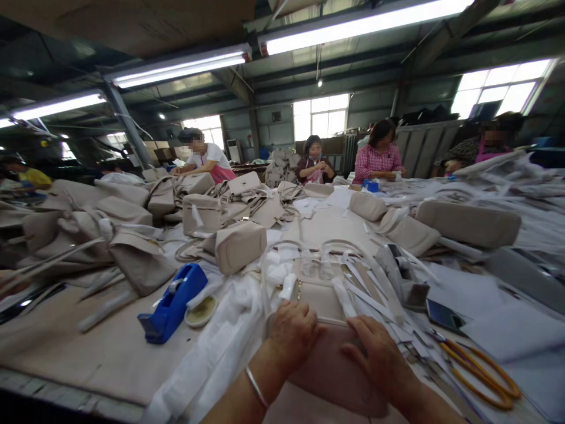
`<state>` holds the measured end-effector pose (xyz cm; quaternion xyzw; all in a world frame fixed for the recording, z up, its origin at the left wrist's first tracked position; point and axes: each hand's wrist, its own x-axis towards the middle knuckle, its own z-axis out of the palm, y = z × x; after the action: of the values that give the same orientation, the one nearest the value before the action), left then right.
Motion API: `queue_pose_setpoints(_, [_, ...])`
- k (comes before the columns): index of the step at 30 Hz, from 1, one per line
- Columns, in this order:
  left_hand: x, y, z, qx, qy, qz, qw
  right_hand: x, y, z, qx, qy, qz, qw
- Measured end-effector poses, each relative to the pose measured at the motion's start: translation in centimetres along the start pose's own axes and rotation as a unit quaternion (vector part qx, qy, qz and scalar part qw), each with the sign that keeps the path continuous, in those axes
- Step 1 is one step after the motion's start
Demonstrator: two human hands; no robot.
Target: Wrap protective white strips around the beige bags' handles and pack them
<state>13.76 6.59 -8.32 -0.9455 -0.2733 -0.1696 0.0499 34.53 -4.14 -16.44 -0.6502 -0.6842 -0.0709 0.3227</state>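
A beige handbag [329,374] lies on the worktable in front of me, its bottom side towards me and its handles [270,262] pointing away. My left hand [293,330] is closed over the bag's left upper edge, fingers curled. On the right side, my right hand [377,353] grips the bag's edge, with the thumb against the near panel. White wrapping [289,285] covers parts near a small gold-coloured zip pull [299,288]. Fingertips beyond the edge are partly hidden.
To the left stand a blue tape dispenser [173,306] and a tape roll [200,311] beside white tissue [220,347]. Yellow-handled scissors [481,371], a phone [445,317] and a grey dispenser [401,277] lie right. Several bags [241,244] and people [379,153] are beyond.
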Motion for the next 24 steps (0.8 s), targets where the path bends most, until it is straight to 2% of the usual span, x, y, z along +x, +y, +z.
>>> queue_pose_setpoints(2, [-0.1, -0.3, 0.0, -0.013, 0.008, 0.013, 1.000, 0.1, 0.3, 0.5, 0.004, 0.012, -0.003, 1.000])
queue_pose_setpoints(5, [-2.1, -1.2, 0.2, -0.043, 0.081, 0.019, 0.996, 0.3, 0.5, 0.3, 0.008, 0.014, -0.002, 1.000])
queue_pose_setpoints(7, [-3.8, -2.1, 0.6, -0.052, 0.143, -0.025, 0.988, 0.6, 0.1, -0.4, 0.010, -0.002, -0.004, 1.000])
queue_pose_setpoints(10, [-5.5, -3.6, 1.1, -0.096, 0.184, -0.090, 0.974, 1.8, -1.3, -1.9, -0.013, -0.035, -0.007, 0.999])
queue_pose_setpoints(13, [-5.5, -4.4, 1.4, -0.133, 0.182, -0.093, 0.970, 3.2, -3.5, -2.8, -0.038, -0.056, -0.034, 0.997])
queue_pose_setpoints(16, [-5.1, -4.5, 1.3, -0.127, 0.190, -0.080, 0.970, 3.8, -4.8, -2.3, -0.035, -0.062, -0.060, 0.996])
queue_pose_setpoints(20, [-4.5, -4.5, 0.8, -0.111, 0.163, -0.035, 0.980, 3.7, -4.5, -0.8, -0.036, -0.060, -0.015, 0.997])
queue_pose_setpoints(24, [-3.3, -4.3, 0.7, -0.075, 0.096, -0.088, 0.989, 4.0, -4.0, 0.1, -0.075, -0.074, 0.022, 0.994])
